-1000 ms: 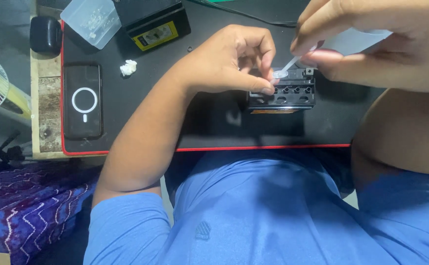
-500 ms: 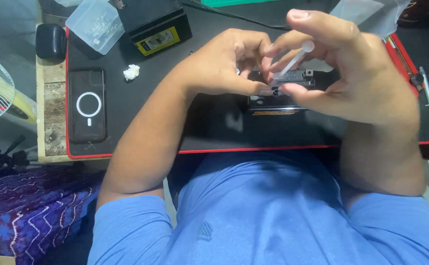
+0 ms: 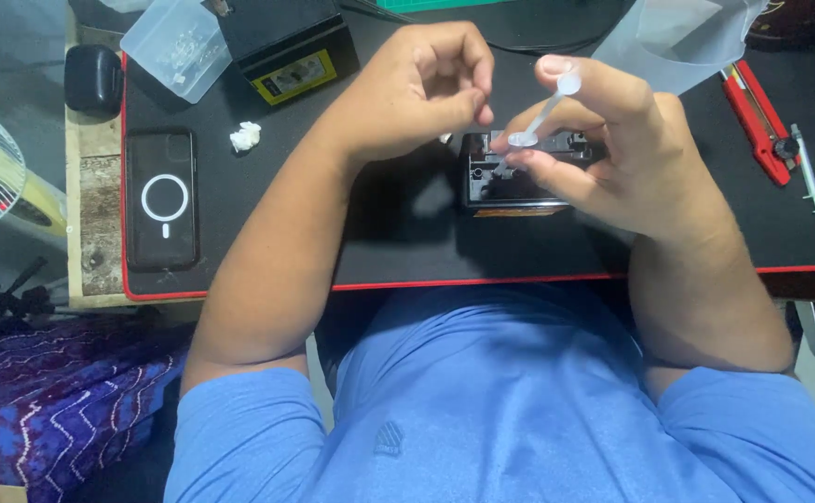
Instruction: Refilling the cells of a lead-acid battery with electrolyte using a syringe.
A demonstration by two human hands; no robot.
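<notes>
Black worktop mat (image 3: 407,251) with red edge. At 12 o'clock, small black cartridge block (image 3: 510,182) (rigid, light). Right hand (image 3: 631,158) pinching thin clear plastic syringe (image 3: 542,114), fragile; left hand (image 3: 421,88) curled, grip narrow, contents unclear.

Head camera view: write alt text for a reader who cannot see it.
The right hand holds a small clear syringe tip-down over a black printer part on a dark desk mat, while the left hand hovers just above with fingers pinched. A phone lies at left.
</notes>
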